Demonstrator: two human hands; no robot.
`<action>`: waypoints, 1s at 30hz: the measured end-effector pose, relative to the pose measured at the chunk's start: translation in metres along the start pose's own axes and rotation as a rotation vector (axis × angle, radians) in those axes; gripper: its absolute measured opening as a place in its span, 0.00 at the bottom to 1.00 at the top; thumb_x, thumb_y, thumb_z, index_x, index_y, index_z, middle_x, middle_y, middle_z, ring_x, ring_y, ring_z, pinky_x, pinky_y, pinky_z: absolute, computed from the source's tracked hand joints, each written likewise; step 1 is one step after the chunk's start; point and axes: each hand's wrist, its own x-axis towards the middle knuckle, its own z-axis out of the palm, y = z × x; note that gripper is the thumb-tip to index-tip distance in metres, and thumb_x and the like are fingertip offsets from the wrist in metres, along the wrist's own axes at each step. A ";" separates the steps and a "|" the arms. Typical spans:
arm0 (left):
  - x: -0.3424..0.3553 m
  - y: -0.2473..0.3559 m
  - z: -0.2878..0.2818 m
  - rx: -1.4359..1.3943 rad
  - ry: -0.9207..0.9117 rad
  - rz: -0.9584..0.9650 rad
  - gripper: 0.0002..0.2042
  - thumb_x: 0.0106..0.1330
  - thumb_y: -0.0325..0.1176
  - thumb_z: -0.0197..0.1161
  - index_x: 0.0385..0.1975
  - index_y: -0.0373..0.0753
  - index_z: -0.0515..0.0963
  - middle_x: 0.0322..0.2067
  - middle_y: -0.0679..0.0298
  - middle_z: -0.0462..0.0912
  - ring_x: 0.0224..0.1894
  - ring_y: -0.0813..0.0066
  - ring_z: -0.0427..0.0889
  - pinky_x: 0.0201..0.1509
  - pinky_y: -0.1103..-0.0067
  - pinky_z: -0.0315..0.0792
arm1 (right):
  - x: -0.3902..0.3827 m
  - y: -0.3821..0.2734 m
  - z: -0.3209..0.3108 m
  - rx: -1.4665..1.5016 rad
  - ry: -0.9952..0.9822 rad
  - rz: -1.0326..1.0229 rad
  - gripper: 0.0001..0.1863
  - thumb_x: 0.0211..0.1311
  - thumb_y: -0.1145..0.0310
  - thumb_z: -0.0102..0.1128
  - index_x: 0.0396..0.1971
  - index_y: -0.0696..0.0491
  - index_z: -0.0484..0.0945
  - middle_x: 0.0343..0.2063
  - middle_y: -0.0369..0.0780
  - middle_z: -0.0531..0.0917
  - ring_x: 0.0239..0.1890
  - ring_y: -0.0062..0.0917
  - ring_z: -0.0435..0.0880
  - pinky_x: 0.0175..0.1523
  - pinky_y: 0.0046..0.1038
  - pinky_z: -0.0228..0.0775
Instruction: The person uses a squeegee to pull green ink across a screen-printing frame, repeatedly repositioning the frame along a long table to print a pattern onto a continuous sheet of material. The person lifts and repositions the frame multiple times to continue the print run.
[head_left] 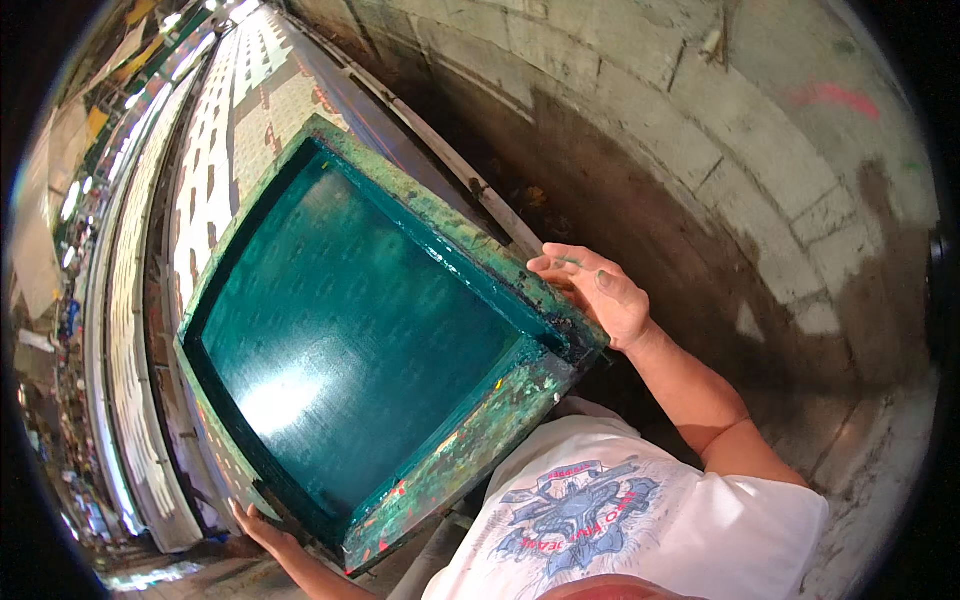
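Observation:
A large paint-crusted screen-printing frame (365, 325) fills the middle of the view, slanted in front of my body. Its inner panel is coated in glossy dark green, with a bright glare at the lower left. Green, yellow and red smears cover its rim. My right hand (605, 295) holds the frame at its right corner; the palm is against the edge, and ink stains show on the fingertips. At the lower left corner, my left hand (265, 532) holds the other side, with part of the hand hidden by the frame.
Beyond the frame, a long printing table (250, 110) bears pale fabric with repeated dark marks. A rail (490, 200) runs along its right side. Another long table (135, 400) lies to the left. A stained block wall (640, 110) curves along the right.

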 end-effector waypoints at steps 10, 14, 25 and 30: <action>-0.109 -0.041 0.016 -0.102 0.062 -0.078 0.38 0.77 0.71 0.53 0.42 0.34 0.88 0.37 0.60 0.90 0.39 0.64 0.88 0.48 0.70 0.83 | -0.007 0.065 -0.067 -0.045 -0.087 0.045 0.42 0.76 0.46 0.60 0.79 0.59 0.68 0.70 0.53 0.77 0.71 0.41 0.78 0.77 0.44 0.68; -0.191 -0.044 0.012 -0.160 -0.054 -0.174 0.38 0.79 0.70 0.51 0.40 0.34 0.89 0.36 0.61 0.91 0.38 0.65 0.89 0.48 0.70 0.83 | 0.023 0.054 -0.113 0.032 -0.169 0.114 0.42 0.75 0.46 0.61 0.79 0.59 0.67 0.70 0.52 0.77 0.71 0.39 0.78 0.77 0.43 0.69; -0.370 -0.113 -0.047 -0.140 0.483 -0.154 0.37 0.82 0.63 0.49 0.83 0.48 0.64 0.54 0.54 0.85 0.55 0.58 0.86 0.60 0.64 0.81 | 0.083 0.069 -0.199 0.209 -0.438 0.315 0.40 0.75 0.50 0.63 0.78 0.59 0.69 0.69 0.50 0.79 0.69 0.37 0.80 0.77 0.41 0.70; -0.457 -0.150 -0.033 -0.001 0.760 -0.085 0.38 0.80 0.66 0.49 0.78 0.42 0.70 0.61 0.50 0.80 0.61 0.51 0.82 0.65 0.59 0.78 | 0.096 0.077 -0.189 0.163 -0.539 0.386 0.41 0.74 0.47 0.64 0.77 0.58 0.70 0.68 0.50 0.81 0.70 0.36 0.80 0.76 0.39 0.70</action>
